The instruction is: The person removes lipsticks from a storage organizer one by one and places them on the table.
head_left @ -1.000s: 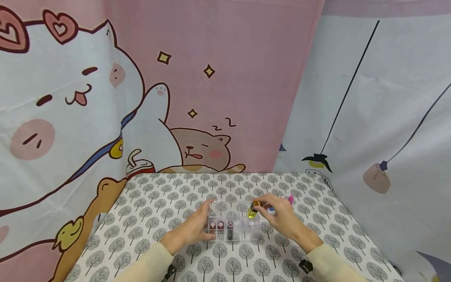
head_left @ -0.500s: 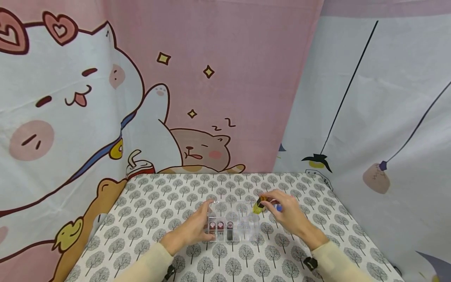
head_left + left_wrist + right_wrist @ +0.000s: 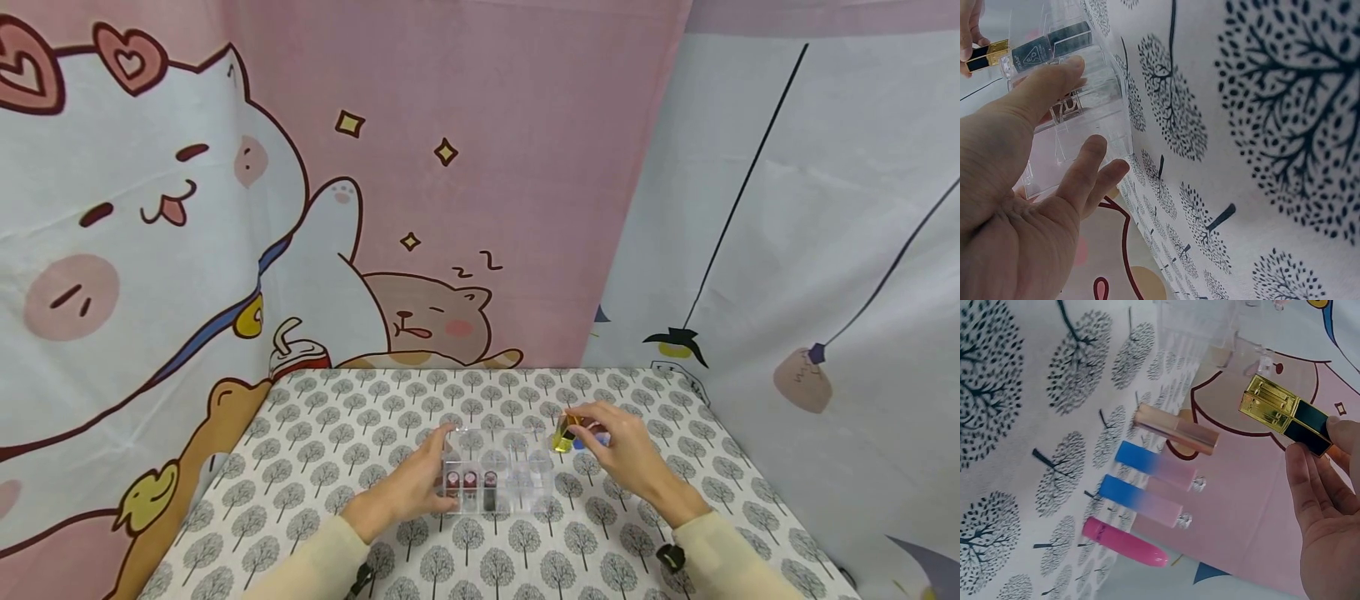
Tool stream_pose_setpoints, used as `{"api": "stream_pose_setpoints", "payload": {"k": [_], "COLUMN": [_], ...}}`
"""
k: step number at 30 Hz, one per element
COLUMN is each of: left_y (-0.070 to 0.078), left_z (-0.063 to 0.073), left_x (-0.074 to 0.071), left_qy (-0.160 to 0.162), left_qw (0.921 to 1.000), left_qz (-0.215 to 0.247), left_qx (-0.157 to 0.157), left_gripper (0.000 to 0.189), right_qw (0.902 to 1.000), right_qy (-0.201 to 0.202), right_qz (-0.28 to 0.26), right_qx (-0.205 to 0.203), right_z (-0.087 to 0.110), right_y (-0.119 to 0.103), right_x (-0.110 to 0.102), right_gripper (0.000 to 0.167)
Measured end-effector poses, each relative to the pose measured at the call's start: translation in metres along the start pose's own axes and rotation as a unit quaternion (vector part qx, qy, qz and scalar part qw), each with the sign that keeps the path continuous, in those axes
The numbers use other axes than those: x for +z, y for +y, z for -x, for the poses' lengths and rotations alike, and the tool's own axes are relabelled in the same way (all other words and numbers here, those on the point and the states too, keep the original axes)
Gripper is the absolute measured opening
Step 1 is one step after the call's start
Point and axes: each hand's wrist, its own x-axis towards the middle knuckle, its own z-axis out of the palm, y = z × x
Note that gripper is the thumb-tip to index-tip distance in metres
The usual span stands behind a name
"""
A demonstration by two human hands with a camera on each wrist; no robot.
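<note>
My left hand [image 3: 408, 487] grips the left end of a clear compartmented organizer [image 3: 534, 502], thumb at the near side and fingers at the far side. Three lipsticks stand in its near row at the left: two with reddish tops and a dark one [image 3: 490, 492]. My right hand [image 3: 618, 448] pinches a gold and black lipstick [image 3: 1288, 412] by its black end, just past the organizer's right end. The gold end points away from the fingertips. In the left wrist view, my thumb [image 3: 1047, 84] lies along the clear wall.
Near my right hand are two blue-to-pink tubes [image 3: 1157, 465] with clear round tips, a rose-gold tube [image 3: 1175, 429] and a bright pink tube [image 3: 1124, 542]. A tree-print cloth [image 3: 330, 467] covers the table. Cartoon curtains [image 3: 525, 208] hang behind it and at the sides.
My right hand has moved right with the gold and black lipstick, from over the organizer's right part to beyond its right end. My left hand and the organizer have stayed in place.
</note>
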Motion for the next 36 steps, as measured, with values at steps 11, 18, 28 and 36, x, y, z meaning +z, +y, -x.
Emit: {"api": "stream_pose_setpoints", "payload": {"k": [11,18,28,36], "left_y": [-0.002,0.001,0.000,-0.001], "left_z": [-0.001,0.001,0.001,0.000], "left_x": [0.000,0.000,0.001,0.001], "left_qy": [0.006,0.005,0.007,0.005], "left_qw": [0.9998,0.9999,0.9999,0.9999], "left_qz": [-0.020,-0.011,-0.014,-0.010], "left_qx": [-0.002,-0.003,-0.007,-0.004], "left_gripper": [0.137,0.138,0.139,0.138], "right_qw": [0.9985,0.9988,0.9978,0.9968], "right_qy": [-0.037,-0.037,-0.047,-0.064], "right_qz": [0.023,0.032,0.045,0.038], "right_qx": [0.033,0.009,0.012,0.029], "right_z": [0.010,0.017,0.022,0.026], "right_y": [0.013,0.022,0.030,0.032], "right_x": [0.009,0.019,0.026,0.029], "right_gripper": [0.035,0.038,0.029,0.027]}}
